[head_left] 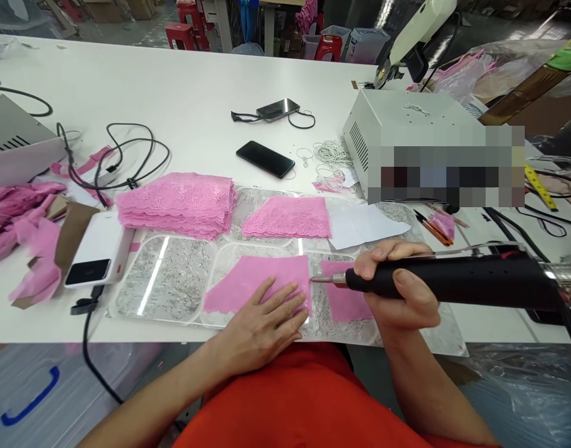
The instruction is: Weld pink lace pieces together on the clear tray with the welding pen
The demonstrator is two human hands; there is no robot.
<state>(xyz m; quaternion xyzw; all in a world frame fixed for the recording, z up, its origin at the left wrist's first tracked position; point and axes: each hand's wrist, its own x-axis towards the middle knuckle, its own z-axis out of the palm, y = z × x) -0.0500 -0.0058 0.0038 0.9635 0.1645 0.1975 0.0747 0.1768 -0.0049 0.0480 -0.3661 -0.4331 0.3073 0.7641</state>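
Note:
My left hand [266, 323] lies flat, fingers spread, on a pink fabric piece [243, 280] with one slanted edge. Wrapped in the fingers of my right hand [401, 292] is a thick black corded hand tool [462, 280] with a pointed metal tip. That tip points left and is at the right edge of the fabric under my left hand; whether it touches cannot be told. A second pink fabric piece [345, 298] lies beneath the tool, partly hidden by my right hand. Both pieces rest on a marbled grey board [168, 280].
Behind are a stack of pink lace pieces [177, 205], a smaller lace piece [289, 218] and white paper [364, 225]. A grey metal box [420, 124] stands at right. Two phones [265, 159] lie farther back. At left are a white power bank [98, 249] and looped black cable [140, 127].

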